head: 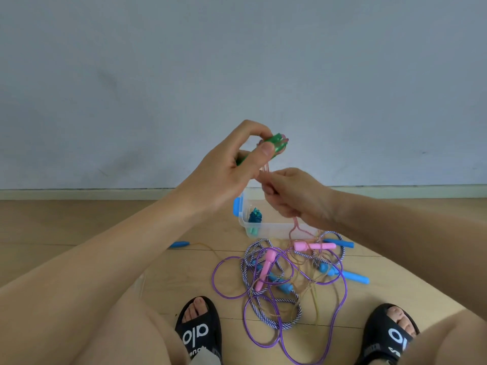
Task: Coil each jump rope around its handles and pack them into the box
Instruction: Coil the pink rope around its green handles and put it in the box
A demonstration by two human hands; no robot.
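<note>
I see the left hand [232,164] gripping the green handles [92,146] up high, long axis tilted up-right, while the right hand [292,196] — just below — pinches the pink cord [294,223] trailing down over the box [274,229] — next wrap goes upward.

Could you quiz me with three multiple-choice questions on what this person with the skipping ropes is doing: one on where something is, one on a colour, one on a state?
1. Where is the clear box?
A. On the floor by the wall
B. On a lap
C. On a shelf

2. What colour are the handles in the left hand?
A. Green
B. Yellow
C. Black

3. What is the right hand doing?
A. Lying flat
B. Pinching a pink cord
C. Holding a sandal

Answers: 1 A, it sits on the floorboards; 2 A, green plastic shows past the fingers; 3 B, cord trails from its grip.
</note>
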